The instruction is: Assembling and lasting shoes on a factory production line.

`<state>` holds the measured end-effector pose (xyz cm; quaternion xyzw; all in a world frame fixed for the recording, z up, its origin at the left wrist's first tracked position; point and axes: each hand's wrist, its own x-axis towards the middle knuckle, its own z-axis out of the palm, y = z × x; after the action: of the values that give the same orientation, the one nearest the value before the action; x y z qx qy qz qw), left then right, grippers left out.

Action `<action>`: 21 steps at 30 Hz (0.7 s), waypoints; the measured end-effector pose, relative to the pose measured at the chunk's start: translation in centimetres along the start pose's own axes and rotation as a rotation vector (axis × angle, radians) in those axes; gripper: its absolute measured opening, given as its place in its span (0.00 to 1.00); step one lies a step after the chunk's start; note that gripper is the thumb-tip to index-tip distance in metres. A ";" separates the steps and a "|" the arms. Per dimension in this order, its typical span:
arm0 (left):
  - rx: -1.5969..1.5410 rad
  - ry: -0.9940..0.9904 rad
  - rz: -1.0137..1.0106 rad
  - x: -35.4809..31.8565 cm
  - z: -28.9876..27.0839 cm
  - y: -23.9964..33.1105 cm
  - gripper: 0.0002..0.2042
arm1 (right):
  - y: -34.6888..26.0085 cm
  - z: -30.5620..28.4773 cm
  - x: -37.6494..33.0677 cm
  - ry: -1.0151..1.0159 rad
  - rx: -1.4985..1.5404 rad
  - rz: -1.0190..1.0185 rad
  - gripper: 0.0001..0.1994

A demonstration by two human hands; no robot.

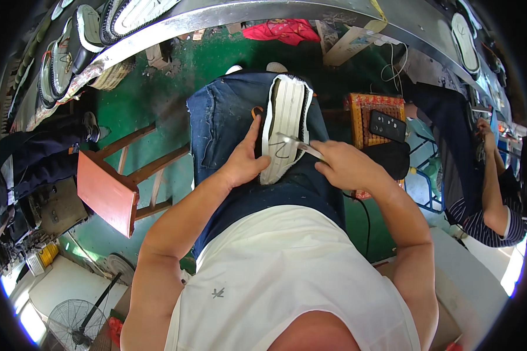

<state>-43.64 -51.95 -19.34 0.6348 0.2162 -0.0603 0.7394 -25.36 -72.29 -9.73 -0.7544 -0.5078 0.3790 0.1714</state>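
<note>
A shoe [286,111] lies bottom up across my lap, its long white underside facing me and pale and dark material folded up around its rim. A loop of thin dark cord lies on its near half. My left hand [247,157] grips the shoe's left side, thumb on the near edge and index finger stretched along the side. By that fingertip is a small orange ring [256,111]. My right hand [345,164] is closed around the pale handle of a metal-headed hand tool [301,145]. The tool's head lies over the underside; its exact kind is unclear.
A metal workbench [216,19] curves across the far side with several shoes [136,14] on it. To the left stands a reddish wooden stool [108,190]. On the right, a beaded seat [363,123] carries a black key-fob-like object [387,126]. A co-worker's arm [493,187] is farther right.
</note>
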 end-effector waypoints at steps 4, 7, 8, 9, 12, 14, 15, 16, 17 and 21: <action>-0.035 0.043 0.161 0.1 0.9 -1.4 0.45 | -2.5 -1.3 2.9 -0.033 -0.408 -0.041 0.12; -0.725 0.004 0.030 0.1 0.8 -0.4 0.36 | -3.9 -2.5 4.7 -0.277 -0.534 0.009 0.12; -0.729 0.013 0.033 0.4 1.3 -0.4 0.36 | -4.0 -2.7 5.0 -0.405 -0.499 0.014 0.11; -0.597 0.195 -0.019 1.0 2.1 -0.4 0.32 | -3.5 -1.7 4.8 -0.413 -0.507 0.013 0.11; -0.358 0.513 -0.174 2.6 2.9 -0.5 0.30 | -0.8 3.8 3.7 0.047 -0.160 -0.057 0.12; 0.143 0.603 -0.040 3.1 2.4 -1.4 0.27 | -0.4 3.9 3.3 0.040 -0.126 -0.075 0.13; 0.143 0.602 -0.037 3.3 2.3 -1.3 0.27 | -0.7 2.7 3.4 0.043 -0.129 -0.074 0.13; 0.259 0.593 0.018 3.0 2.1 -1.1 0.27 | -1.3 1.2 3.5 -0.005 -0.197 -0.045 0.13; 0.375 0.581 0.073 2.8 2.0 -0.9 0.26 | -1.7 0.4 3.6 -0.052 -0.264 -0.015 0.13; 0.356 0.564 0.120 2.7 2.0 -0.8 0.24 | -0.9 0.9 4.1 0.107 -0.525 -0.110 0.14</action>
<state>-41.02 -53.53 -20.95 0.7572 0.3604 0.1244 0.5304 -25.74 -68.37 -11.38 -0.7634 -0.6190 0.1839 0.0169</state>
